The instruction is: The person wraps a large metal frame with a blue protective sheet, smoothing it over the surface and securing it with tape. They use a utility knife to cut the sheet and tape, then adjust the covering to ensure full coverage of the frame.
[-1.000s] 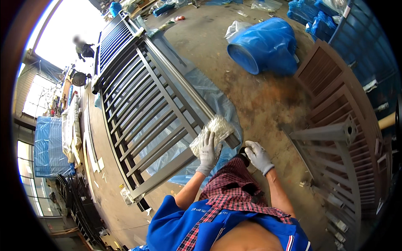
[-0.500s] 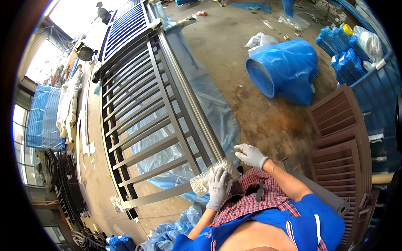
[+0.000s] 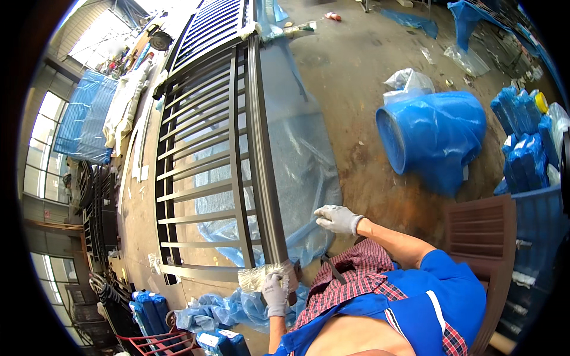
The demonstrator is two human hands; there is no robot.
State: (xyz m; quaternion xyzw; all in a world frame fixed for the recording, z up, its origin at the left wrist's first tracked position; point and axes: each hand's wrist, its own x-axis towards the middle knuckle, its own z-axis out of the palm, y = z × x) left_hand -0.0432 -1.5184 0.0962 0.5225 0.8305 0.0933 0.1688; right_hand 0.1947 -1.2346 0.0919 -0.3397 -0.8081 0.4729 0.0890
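Observation:
A long dark metal railing panel (image 3: 237,185) with many crossbars lies lengthwise before me. Pale wrapping (image 3: 252,277) covers its near corner. My left hand (image 3: 275,295), in a grey-white glove, is closed over that wrapped corner, its fingers bent against the padding. To the right of the panel, my right hand (image 3: 339,220), gloved alike, hovers in the air with fingers stretched out and nothing in them. Clear bluish plastic sheeting (image 3: 303,160) spreads on the floor beneath and beside the panel.
A big roll in blue plastic (image 3: 436,133) stands to the right. Beyond it are blue-wrapped bundles (image 3: 525,151). A brown slatted panel (image 3: 480,228) is close by my right side. Crumpled blue film (image 3: 231,310) and blue packages (image 3: 222,342) lie at the lower left.
My view has turned, so the railing appears more upright. My left hand stays on the wrapped corner, and my right hand remains raised and open. The figure at the far end is out of view.

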